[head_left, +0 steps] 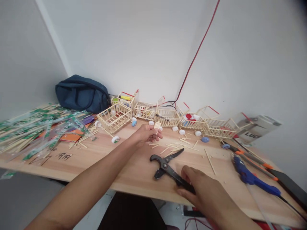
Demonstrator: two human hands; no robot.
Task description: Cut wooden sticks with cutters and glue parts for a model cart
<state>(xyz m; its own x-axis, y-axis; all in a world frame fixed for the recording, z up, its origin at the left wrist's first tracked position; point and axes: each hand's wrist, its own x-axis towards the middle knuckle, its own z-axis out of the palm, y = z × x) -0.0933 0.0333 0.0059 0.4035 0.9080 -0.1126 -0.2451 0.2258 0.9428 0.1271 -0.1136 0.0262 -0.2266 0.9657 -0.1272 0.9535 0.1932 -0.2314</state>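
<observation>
My left hand (pixel 150 133) is closed around a small bundle of short wooden sticks (pixel 157 126), held just above the table in front of the little carts. At the front of the table, my right hand (pixel 199 185) grips the handle of black pruning shears (pixel 166 167); the shears' jaws are spread and point away from me. Beyond the shears, several loose cut sticks (pixel 177 145) lie scattered on the wood. A row of small shopping carts made of sticks, with bottle-cap wheels, lines the wall; the nearest on the left is a tilted cart (pixel 116 118).
At the left lies a heap of chopsticks in green-and-white wrappers (pixel 35 124). Behind it rests a blue bag (pixel 82 94). A blue glue gun (pixel 254 179) and orange-handled pliers (pixel 254 159) lie at the right, near a white box (pixel 259 129). A red-black cable (pixel 192 60) hangs down the wall.
</observation>
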